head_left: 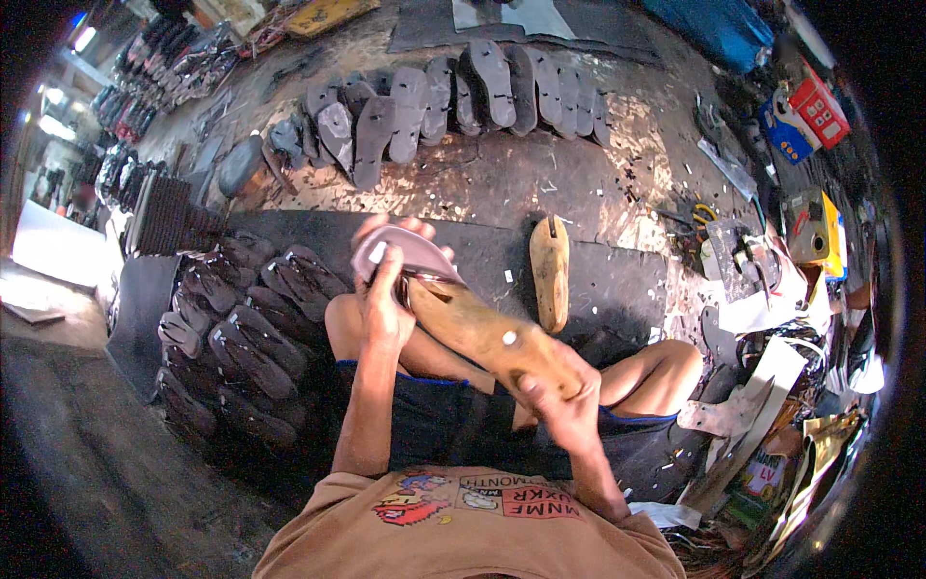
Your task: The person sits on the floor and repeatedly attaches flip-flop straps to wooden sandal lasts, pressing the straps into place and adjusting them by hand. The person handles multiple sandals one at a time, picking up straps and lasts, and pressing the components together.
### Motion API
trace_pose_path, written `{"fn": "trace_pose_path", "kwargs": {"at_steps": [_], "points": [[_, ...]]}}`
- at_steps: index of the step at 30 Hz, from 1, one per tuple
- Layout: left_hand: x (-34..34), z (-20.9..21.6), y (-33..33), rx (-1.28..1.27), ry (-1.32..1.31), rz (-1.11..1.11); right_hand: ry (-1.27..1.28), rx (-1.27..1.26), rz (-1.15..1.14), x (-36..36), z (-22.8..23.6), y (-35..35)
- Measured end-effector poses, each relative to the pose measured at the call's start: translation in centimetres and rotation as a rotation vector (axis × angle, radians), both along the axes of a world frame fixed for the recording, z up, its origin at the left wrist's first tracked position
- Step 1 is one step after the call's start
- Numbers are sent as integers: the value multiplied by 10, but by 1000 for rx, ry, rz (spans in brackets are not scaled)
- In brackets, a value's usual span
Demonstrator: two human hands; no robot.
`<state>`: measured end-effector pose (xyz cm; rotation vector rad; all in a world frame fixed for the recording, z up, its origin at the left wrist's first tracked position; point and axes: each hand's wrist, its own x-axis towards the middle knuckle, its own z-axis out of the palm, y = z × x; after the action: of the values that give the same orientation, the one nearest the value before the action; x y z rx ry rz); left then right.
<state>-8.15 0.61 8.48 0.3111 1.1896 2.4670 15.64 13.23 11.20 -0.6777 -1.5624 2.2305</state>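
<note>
Left hand (388, 309) clamped on brownish sandal piece (422, 253) at far end of wooden last (473, 328), right hand (571, 400) wrapped round near end, all held over lap (434, 420). Kinda risky imo: smooth wood could twist, or slack left-hand grip might let sandal piece skew.

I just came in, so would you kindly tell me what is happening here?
The person's right hand grips a wooden foot form; the left hand holds a brownish sandal at its far end. A second form lies ahead, grey soles are lined up beyond it, and dark sandals sit at the left.
</note>
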Motion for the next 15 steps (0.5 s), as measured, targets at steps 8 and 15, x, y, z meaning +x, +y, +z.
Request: {"fn": "trace_pose_path", "kwargs": {"at_steps": [8,15], "points": [[21,0,18,156,-315,-200,244,690,-210,-15,-54,-39],[9,-18,20,-68,-258,-228,191,390,-117,-31,-64,-25]]}}
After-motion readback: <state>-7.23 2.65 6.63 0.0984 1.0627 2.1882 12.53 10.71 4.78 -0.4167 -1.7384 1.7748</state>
